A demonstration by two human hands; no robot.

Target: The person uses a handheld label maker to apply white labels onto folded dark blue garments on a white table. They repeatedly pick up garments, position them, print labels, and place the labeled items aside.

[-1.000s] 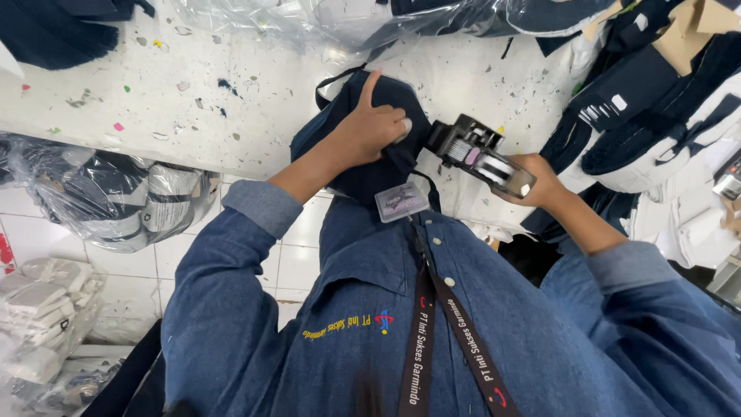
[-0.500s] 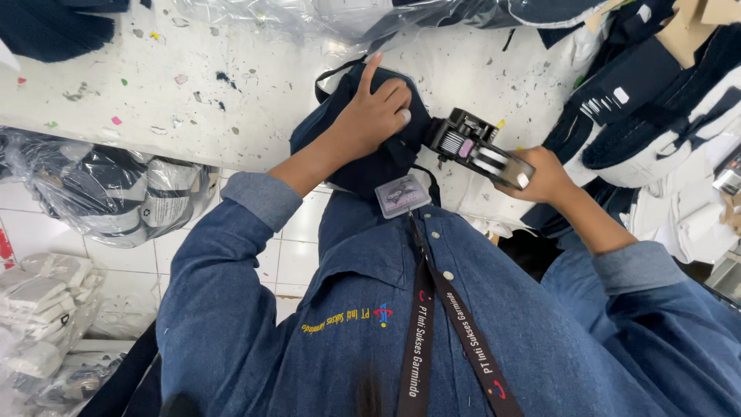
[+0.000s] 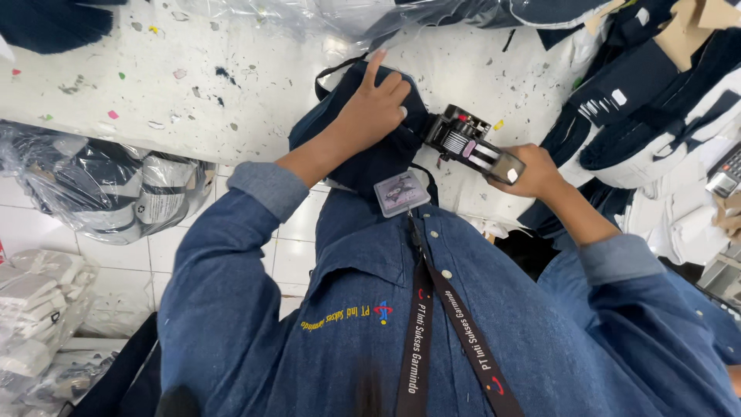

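My left-hand fingers (image 3: 384, 83) lie mostly flat and pressed down on a folded dark blue garment (image 3: 363, 135), index finger stretched forward, nothing pinched between them. My left hand (image 3: 370, 112) pins the garment at the near edge of the white speckled worktop (image 3: 154, 85). My right hand (image 3: 529, 171) is curled around the handle of a black labelling gun (image 3: 471, 145), its fingers wrapped tight on the grip; the gun's head touches the garment's right side, just beside my left fingertips.

I judge the step in hand to be tagging: the garment is held still while the gun's nose is set against the cloth. The next move, as I read it, calls for a firm squeeze of the handle while the left hand holds the cloth taut, with my fingertips kept out of the nose's path.

An ID badge (image 3: 401, 191) on a dark lanyard (image 3: 421, 324) hangs from my denim shirt. Bagged garments (image 3: 116, 189) sit below the worktop on the left, and dark folded clothing (image 3: 641, 116) is stacked to the right.
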